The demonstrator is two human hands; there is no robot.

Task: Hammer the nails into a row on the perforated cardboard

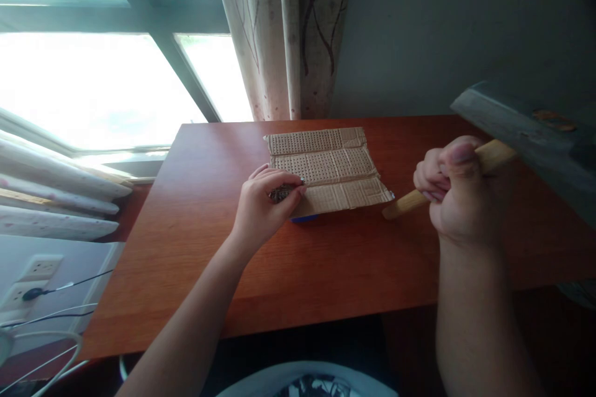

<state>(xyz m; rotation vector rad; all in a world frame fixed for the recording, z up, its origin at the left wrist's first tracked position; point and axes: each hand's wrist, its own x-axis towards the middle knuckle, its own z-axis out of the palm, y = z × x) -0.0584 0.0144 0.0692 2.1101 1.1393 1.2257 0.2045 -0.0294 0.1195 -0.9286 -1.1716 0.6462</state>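
Note:
My left hand rests on the left front edge of a creased brown cardboard sheet. Its thumb and index finger pinch a small shiny metal piece, too small to name surely. Dark, shiny bits show between the fingers and palm. Rows of small dark holes or dots cover the sheet's back and middle panels. Part of a blue object peeks out beneath its front edge. Raised to the right of the sheet, my right hand is wrapped around the wooden handle of a hammer, whose heavy grey head runs out of view.
The reddish-brown wooden table stands against a grey wall. Behind it hang patterned curtains beside bright windows. Wall sockets with cables are at lower left. A white curved rim shows below the table's front edge.

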